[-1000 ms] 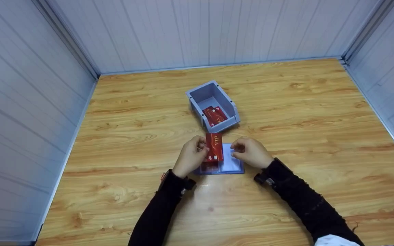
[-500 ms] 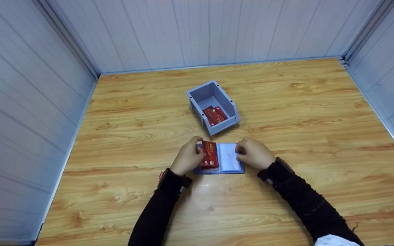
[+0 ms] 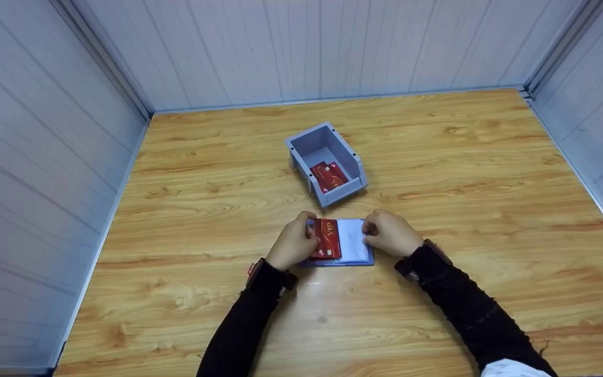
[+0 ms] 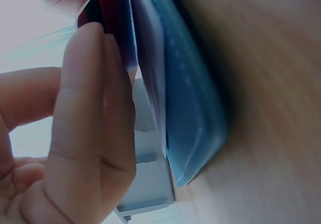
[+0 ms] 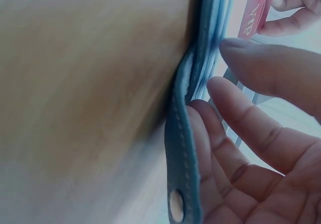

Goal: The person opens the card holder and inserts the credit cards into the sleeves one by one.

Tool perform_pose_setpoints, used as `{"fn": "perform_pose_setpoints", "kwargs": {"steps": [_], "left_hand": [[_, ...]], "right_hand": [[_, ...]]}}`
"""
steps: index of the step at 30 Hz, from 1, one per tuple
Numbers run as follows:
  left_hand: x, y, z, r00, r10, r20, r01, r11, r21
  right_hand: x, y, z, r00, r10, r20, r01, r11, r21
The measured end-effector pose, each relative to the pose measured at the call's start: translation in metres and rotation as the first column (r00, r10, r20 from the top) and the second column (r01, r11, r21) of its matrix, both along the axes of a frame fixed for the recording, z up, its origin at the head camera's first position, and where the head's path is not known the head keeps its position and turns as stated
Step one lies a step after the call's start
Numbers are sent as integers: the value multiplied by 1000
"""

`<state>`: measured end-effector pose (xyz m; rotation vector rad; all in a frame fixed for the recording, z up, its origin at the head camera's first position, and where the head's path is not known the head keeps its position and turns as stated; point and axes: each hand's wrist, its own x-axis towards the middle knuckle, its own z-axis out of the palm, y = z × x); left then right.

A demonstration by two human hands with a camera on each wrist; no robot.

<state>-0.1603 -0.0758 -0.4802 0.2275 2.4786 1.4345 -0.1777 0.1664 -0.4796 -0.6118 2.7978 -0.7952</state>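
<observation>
A red VIP card (image 3: 327,239) is pinched between the thumb and fingers of my left hand (image 3: 293,243). It overlaps the left half of an open blue card holder (image 3: 354,264) in the head view. The left wrist view has the card tilted beside the sleeves and stitched cover (image 4: 188,103). On the right half, a pale clear sleeve (image 3: 352,241) lies spread. My right hand (image 3: 393,236) grips the holder's right edge, thumb tip at the sleeves. A stitched strap with a metal snap (image 5: 176,205) hangs by its fingers in the right wrist view.
Behind the holder stands a grey-blue open-front bin (image 3: 342,197), turned at an angle. Several red cards (image 3: 328,178) lie inside it. Pale panel walls (image 3: 301,52) enclose the wood-grain table (image 3: 202,173) at the back and sides.
My left hand has lowered the red card from above the holder onto its left half, shifting slightly right lately. My right hand has moved right to the sleeve's edge. The bin stays put.
</observation>
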Motion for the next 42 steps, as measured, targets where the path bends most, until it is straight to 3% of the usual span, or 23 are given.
{"fn": "perform_pose_setpoints", "kwargs": {"steps": [6,18,25,42], "left_hand": [[0,1,-1,1000,-1,-18,0,999,-34],[1,6,1,1000,-2,9,2,1000,16],[1,10,0,999,-26,-29,24,998,-66],[-2,23,-1,994,-88,-67,77,985,-156]], "right_hand": [[-3,1,-3,1000,7,17,-7,1000,-18],[-3,1,-1,999,-17,50,18,1000,-21],[-3,1,0,997,-22,68,24,999,-33],[-3,4,-2,997,-2,76,6,998,-58]]}}
